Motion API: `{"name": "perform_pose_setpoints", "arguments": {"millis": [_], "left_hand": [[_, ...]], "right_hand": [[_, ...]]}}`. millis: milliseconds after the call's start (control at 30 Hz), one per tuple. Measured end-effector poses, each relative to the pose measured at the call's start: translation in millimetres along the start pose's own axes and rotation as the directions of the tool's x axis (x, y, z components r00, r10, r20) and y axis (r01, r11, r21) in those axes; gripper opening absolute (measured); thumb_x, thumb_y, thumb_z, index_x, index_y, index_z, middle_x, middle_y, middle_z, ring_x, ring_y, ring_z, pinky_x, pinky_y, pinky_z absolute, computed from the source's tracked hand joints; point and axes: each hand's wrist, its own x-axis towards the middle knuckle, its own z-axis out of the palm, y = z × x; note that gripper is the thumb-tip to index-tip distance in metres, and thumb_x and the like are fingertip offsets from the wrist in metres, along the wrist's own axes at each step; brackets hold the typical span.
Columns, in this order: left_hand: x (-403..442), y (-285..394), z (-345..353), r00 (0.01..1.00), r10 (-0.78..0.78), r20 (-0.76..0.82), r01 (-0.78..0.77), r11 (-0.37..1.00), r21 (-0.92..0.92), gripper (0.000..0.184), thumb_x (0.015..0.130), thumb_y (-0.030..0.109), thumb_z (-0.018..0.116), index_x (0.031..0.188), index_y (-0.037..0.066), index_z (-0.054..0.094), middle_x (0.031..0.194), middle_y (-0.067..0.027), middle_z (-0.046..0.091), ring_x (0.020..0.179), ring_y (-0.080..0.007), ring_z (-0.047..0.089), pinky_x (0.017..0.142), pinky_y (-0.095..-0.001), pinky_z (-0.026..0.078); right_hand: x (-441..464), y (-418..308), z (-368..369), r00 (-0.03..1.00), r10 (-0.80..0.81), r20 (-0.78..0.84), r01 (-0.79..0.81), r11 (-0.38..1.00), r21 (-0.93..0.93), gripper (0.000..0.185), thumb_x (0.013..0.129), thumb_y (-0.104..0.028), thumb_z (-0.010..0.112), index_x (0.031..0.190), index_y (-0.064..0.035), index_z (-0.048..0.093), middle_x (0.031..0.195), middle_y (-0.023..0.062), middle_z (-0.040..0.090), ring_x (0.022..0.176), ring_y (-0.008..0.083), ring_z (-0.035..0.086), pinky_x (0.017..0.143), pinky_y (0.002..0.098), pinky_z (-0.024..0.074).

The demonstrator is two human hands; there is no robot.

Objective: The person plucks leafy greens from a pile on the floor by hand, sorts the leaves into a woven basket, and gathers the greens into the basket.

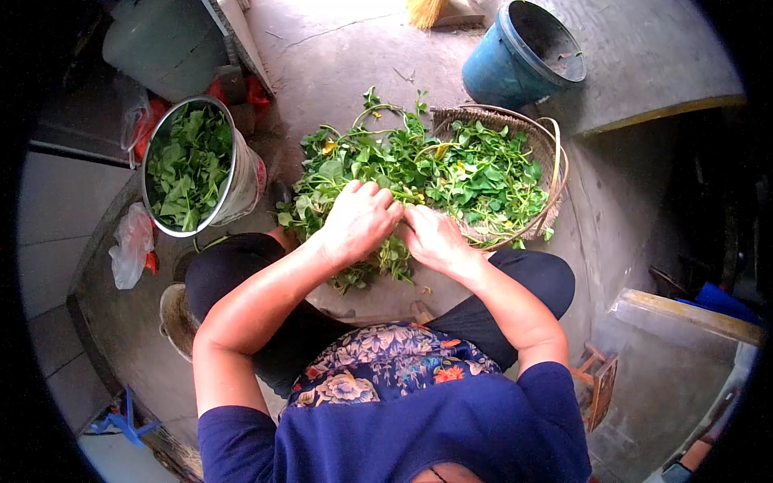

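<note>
My left hand is closed, with green stems showing at its fingers. Close beside it, my right hand pinches the same leafy stems, the fingertips of both hands nearly touching. Beneath and beyond them a heap of leafy green vines spreads over the floor. To the right, a woven basket with a tall handle holds more of these greens, and the heap runs into it. Loose picked leaves fill a pale bucket on the left.
A blue bucket stands at the back right, near a straw broom. Plastic bags lie left of the leaf bucket. A small pot sits by my left knee, and a wooden stool is at right.
</note>
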Motion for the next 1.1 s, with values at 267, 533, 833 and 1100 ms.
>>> {"name": "perform_pose_setpoints", "arguments": {"millis": [267,533,833,1100], "left_hand": [[10.6,-56.0,-26.1,0.782,-0.517,-0.348,0.265,0.782,-0.565,0.009,0.085,0.003,0.055,0.091,0.002,0.06,0.084,-0.006,0.059,0.08,-0.0145,0.056,0.071,-0.0249,0.044],[0.5,-28.6,-31.9,0.996,-0.069,-0.056,0.056,0.979,-0.198,0.011,0.075,0.017,0.064,0.083,0.009,0.064,0.071,-0.008,0.057,0.069,-0.0267,0.057,0.064,-0.0375,0.048],[-7.4,-11.8,-4.8,0.995,-0.091,-0.043,0.075,0.958,-0.277,0.02,0.073,0.021,0.067,0.09,0.01,0.064,0.072,-0.0067,0.055,0.07,-0.0243,0.057,0.061,-0.0364,0.048],[-4.3,-2.8,-17.3,0.995,-0.059,-0.081,0.042,0.98,-0.193,0.015,0.075,0.016,0.064,0.085,0.007,0.058,0.074,-0.0083,0.055,0.072,-0.0271,0.057,0.064,-0.0375,0.048]], "right_hand": [[-3.4,3.8,-7.9,0.999,0.035,0.028,-0.038,0.988,0.152,0.015,0.084,-0.016,0.051,0.078,-0.0036,0.05,0.073,0.0166,0.055,0.068,0.0362,0.058,0.06,0.0444,0.0472],[-1.6,11.7,-12.3,0.993,0.111,0.037,-0.116,0.962,0.246,0.021,0.088,-0.018,0.049,0.075,-0.0025,0.049,0.07,0.0167,0.055,0.064,0.0339,0.056,0.059,0.0413,0.0447],[1.8,15.3,-14.5,0.906,0.212,0.367,-0.416,0.611,0.673,0.026,0.089,-0.022,0.047,0.088,-0.002,0.062,0.071,0.0017,0.056,0.065,0.0102,0.05,0.062,0.0255,0.0417],[1.0,12.5,-22.2,0.822,0.255,0.509,-0.536,0.041,0.844,0.02,0.088,-0.019,0.051,0.093,-0.0033,0.063,0.081,0.0005,0.058,0.073,0.0083,0.053,0.064,0.022,0.0439]]}}
